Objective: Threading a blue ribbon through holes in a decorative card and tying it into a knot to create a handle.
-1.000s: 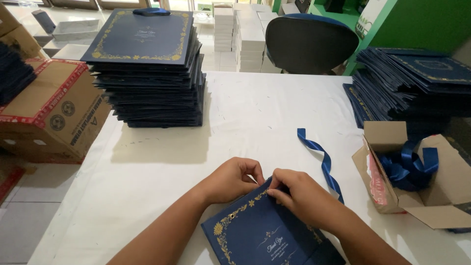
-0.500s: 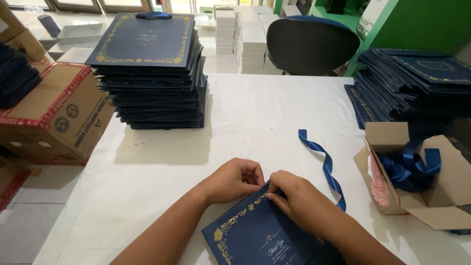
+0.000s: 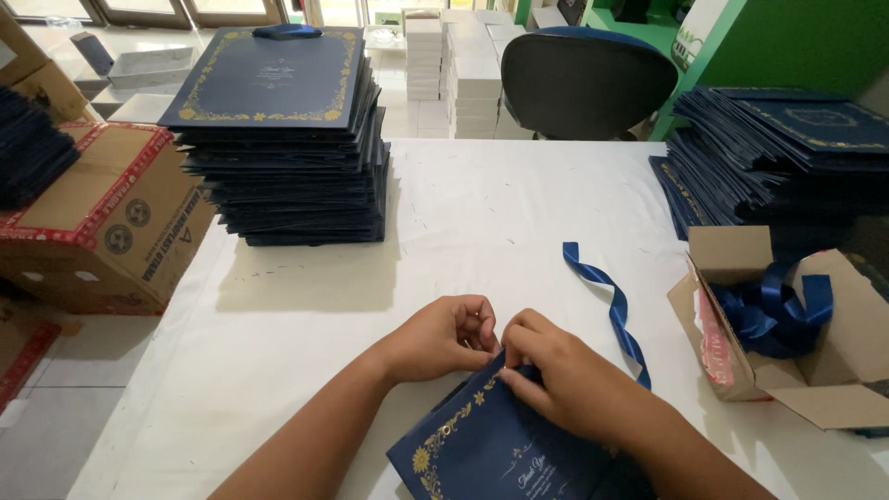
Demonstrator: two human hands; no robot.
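Looking down from head height onto a white table (image 3: 482, 213), two bare hands meet at the top edge of a navy paper bag (image 3: 500, 449) with gold floral trim, which lies flat at the near edge of the table, tilted so one corner points away; the left hand (image 3: 444, 335) has its fingers curled together, pinching at the bag's upper edge; the right hand (image 3: 565, 384) rests on the bag, its fingertips (image 3: 511, 356) drawn close and pressed onto the same edge, touching the left hand's fingers; what exactly is pinched between them is too small to tell. Just right of the hands a loose blue ribbon (image 3: 611, 310) lies twisted on the table, apart from the bag; further right an open cardboard box (image 3: 806, 370) holds a tangle of more blue ribbon. At the far left of the table stands a tall stack of flat navy bags (image 3: 278, 139), the top one bearing a gold border; a second, lower stack (image 3: 787, 148) sits at the far right. A brown carton with red edging (image 3: 102, 218) stands off the table's left side; a dark office chair (image 3: 583, 83) faces the far edge.
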